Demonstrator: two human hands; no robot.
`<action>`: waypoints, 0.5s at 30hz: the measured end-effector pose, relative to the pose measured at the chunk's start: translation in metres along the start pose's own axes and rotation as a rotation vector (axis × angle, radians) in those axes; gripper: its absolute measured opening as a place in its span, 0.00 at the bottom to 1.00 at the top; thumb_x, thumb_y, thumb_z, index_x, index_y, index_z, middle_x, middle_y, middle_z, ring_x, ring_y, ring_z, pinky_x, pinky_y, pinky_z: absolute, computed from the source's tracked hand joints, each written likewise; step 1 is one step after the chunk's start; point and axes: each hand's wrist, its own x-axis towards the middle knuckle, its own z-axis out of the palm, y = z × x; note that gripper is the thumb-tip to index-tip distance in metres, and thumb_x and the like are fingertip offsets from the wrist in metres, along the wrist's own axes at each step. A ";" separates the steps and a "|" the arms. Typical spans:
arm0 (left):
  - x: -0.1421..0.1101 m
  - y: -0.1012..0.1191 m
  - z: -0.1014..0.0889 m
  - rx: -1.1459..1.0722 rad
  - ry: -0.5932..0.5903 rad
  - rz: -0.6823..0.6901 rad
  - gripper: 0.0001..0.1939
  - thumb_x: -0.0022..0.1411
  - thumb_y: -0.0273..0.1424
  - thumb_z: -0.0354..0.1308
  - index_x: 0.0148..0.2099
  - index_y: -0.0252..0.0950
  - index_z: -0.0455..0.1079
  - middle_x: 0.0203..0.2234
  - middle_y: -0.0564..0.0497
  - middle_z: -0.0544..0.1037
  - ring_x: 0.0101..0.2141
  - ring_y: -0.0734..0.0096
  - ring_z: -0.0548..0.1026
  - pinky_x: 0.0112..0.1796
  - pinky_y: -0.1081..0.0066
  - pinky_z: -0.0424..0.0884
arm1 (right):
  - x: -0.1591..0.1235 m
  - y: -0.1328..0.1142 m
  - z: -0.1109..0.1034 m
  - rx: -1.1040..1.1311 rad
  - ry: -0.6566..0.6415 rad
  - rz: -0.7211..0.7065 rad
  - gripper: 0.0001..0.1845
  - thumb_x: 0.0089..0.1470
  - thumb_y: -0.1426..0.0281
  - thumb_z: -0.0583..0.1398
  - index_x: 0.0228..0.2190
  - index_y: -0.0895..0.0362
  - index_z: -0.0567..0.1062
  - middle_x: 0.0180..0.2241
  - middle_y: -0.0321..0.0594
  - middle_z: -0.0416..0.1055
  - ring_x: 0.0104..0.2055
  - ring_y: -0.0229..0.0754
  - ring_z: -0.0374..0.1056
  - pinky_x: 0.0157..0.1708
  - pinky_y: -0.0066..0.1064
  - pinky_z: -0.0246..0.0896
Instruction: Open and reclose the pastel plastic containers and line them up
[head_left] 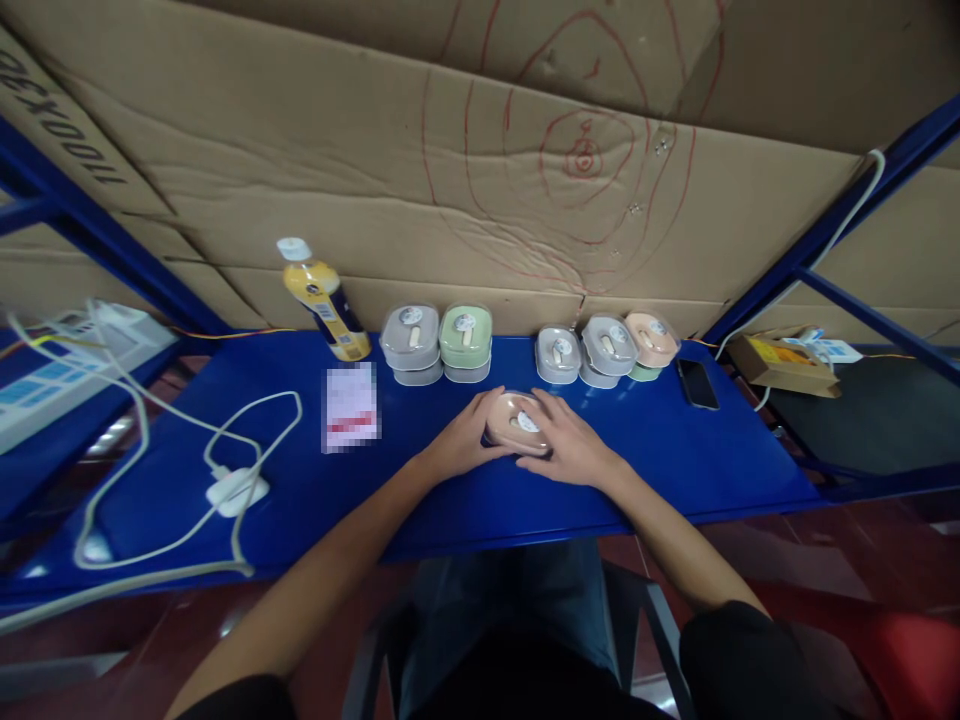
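Observation:
A pink lidded food container (pixel 513 424) rests on the blue table near its front edge, a round pale sticker on its clear lid. My left hand (pixel 466 440) wraps round its left side. On the right side my right hand (pixel 571 440) grips it, fingers reaching over the lid. Behind them stand similar boxes: a grey stack (pixel 411 345) and a green stack (pixel 466 343) at centre left. Further right are a small grey box (pixel 559 356), a grey stack (pixel 609 350) and a pink box on a green one (pixel 651 343).
A yellow drink bottle (pixel 328 305) stands at the back left, with a blurred card (pixel 351 408) before it. A white adapter (pixel 237 491) with looped cable lies at left. A phone (pixel 698 384) lies at right. Cardboard (pixel 337 180) walls the back.

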 end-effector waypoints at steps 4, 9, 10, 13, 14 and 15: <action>0.001 -0.007 0.000 0.059 0.122 -0.033 0.36 0.71 0.32 0.58 0.75 0.37 0.48 0.66 0.34 0.66 0.66 0.49 0.69 0.66 0.45 0.66 | -0.019 -0.005 -0.006 -0.125 -0.033 0.167 0.47 0.64 0.58 0.64 0.74 0.55 0.49 0.65 0.64 0.64 0.64 0.68 0.66 0.55 0.55 0.72; 0.003 -0.005 0.003 0.097 0.204 -0.028 0.30 0.70 0.32 0.59 0.70 0.36 0.57 0.60 0.36 0.72 0.61 0.50 0.74 0.62 0.48 0.72 | -0.003 -0.020 -0.011 -0.374 -0.163 0.315 0.36 0.70 0.57 0.55 0.71 0.61 0.57 0.46 0.58 0.78 0.49 0.60 0.75 0.46 0.44 0.73; 0.003 -0.003 0.003 0.104 0.217 -0.013 0.28 0.70 0.32 0.59 0.68 0.36 0.59 0.59 0.37 0.73 0.60 0.50 0.75 0.61 0.48 0.73 | 0.004 -0.022 -0.011 -0.394 -0.175 0.318 0.36 0.71 0.57 0.54 0.71 0.62 0.56 0.48 0.58 0.77 0.50 0.59 0.74 0.46 0.43 0.72; 0.003 0.002 0.002 0.114 0.237 0.016 0.23 0.70 0.31 0.58 0.64 0.35 0.64 0.56 0.38 0.75 0.58 0.50 0.76 0.59 0.49 0.74 | 0.029 -0.021 -0.011 -0.414 -0.189 0.320 0.36 0.72 0.56 0.52 0.72 0.62 0.53 0.53 0.58 0.76 0.53 0.57 0.73 0.48 0.40 0.70; 0.003 0.003 0.002 0.111 0.240 0.016 0.22 0.70 0.31 0.57 0.64 0.36 0.64 0.55 0.38 0.75 0.57 0.51 0.77 0.59 0.49 0.75 | 0.037 -0.019 -0.011 -0.414 -0.183 0.321 0.36 0.72 0.57 0.53 0.72 0.61 0.53 0.55 0.58 0.75 0.54 0.57 0.73 0.49 0.40 0.70; 0.004 0.003 0.001 0.106 0.239 0.013 0.22 0.70 0.32 0.57 0.64 0.36 0.64 0.55 0.39 0.76 0.57 0.51 0.77 0.59 0.50 0.75 | 0.044 -0.016 -0.011 -0.412 -0.176 0.327 0.37 0.71 0.57 0.53 0.72 0.61 0.52 0.56 0.58 0.74 0.55 0.57 0.73 0.49 0.40 0.70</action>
